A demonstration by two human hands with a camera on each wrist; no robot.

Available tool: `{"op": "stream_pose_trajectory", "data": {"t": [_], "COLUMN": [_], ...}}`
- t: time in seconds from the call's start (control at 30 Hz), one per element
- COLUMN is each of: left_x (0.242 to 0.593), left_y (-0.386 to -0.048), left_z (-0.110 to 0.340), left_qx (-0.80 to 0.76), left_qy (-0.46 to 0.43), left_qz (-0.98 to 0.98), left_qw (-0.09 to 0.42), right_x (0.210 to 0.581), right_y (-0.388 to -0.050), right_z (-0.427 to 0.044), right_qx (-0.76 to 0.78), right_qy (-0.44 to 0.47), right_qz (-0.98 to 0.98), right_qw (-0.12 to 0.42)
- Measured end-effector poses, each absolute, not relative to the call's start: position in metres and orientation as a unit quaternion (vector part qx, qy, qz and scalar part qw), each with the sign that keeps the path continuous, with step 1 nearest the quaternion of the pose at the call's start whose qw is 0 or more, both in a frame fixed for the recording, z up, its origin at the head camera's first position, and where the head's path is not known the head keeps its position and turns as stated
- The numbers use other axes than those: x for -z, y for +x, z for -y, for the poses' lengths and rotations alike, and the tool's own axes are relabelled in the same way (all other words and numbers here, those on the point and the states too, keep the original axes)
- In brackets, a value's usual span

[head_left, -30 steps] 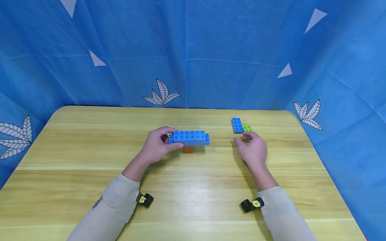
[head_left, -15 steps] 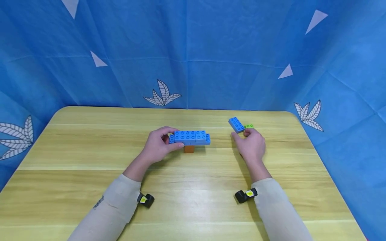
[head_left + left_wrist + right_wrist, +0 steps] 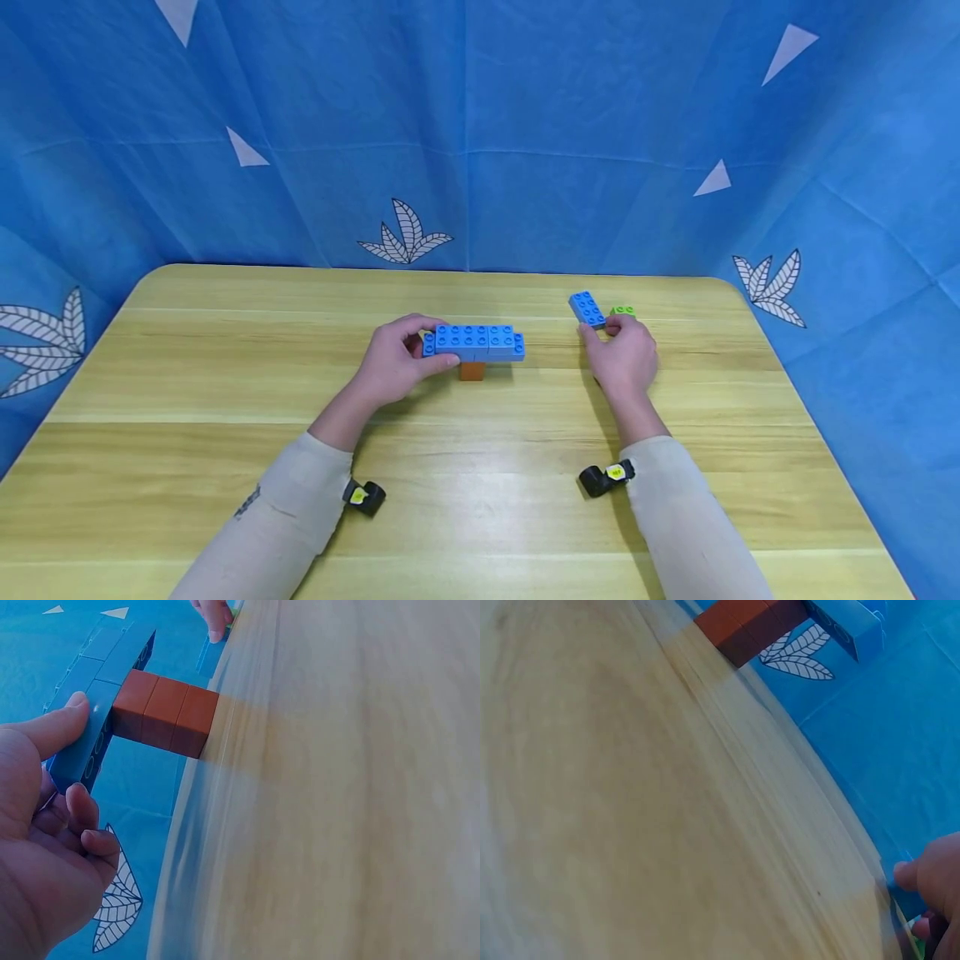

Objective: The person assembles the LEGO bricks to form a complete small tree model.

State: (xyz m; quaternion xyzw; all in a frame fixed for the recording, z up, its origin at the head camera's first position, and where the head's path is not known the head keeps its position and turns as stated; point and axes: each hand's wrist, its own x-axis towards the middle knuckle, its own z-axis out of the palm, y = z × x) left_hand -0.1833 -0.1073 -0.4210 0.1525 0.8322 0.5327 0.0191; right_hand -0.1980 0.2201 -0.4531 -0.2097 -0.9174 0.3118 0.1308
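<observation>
at far left on my head feed, the left hand [image 3: 393, 358] is clamped on the left end of the blue beam [image 3: 487, 340], thumb on the near face, index finger behind. the blue beam is built of studded bricks and sits across the orange column [image 3: 472, 372], which stands upright on the table [image 3: 480, 467]. i rate this assembly light, rigid and top-heavy: hold it by the side faces and do not pry at the joints. further right, the loose blue brick [image 3: 584, 307] is angled; i cannot tell whether it rests flat. the right hand [image 3: 624, 354] pinches its near end. i judge it light, hard and smooth: grip the long sides, below the studs. the green brick [image 3: 622, 311] sits just beyond the fingers, partly hidden.
</observation>
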Motion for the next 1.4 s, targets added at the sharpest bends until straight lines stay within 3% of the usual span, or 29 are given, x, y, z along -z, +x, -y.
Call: {"op": "stream_pose_trajectory", "data": {"t": [0.6, 1.07, 1.4], "left_x": [0.42, 0.421, 0.422], "left_y": [-0.184, -0.185, -0.185], "left_z": [0.106, 0.107, 0.106], "left_qx": [-0.535, -0.536, -0.539], "left_qy": [0.153, 0.158, 0.164], "left_qz": [-0.831, -0.829, -0.826], "left_qw": [0.019, 0.013, 0.011], "right_x": [0.425, 0.395, 0.386], "right_y": [-0.177, -0.162, -0.16], "right_z": [-0.199, -0.175, -0.162], "right_qx": [-0.412, -0.492, -0.501], "right_qy": [-0.11, 0.053, 0.104], "right_qz": [0.888, 0.855, 0.851], "right_qw": [0.17, 0.154, 0.118]}}
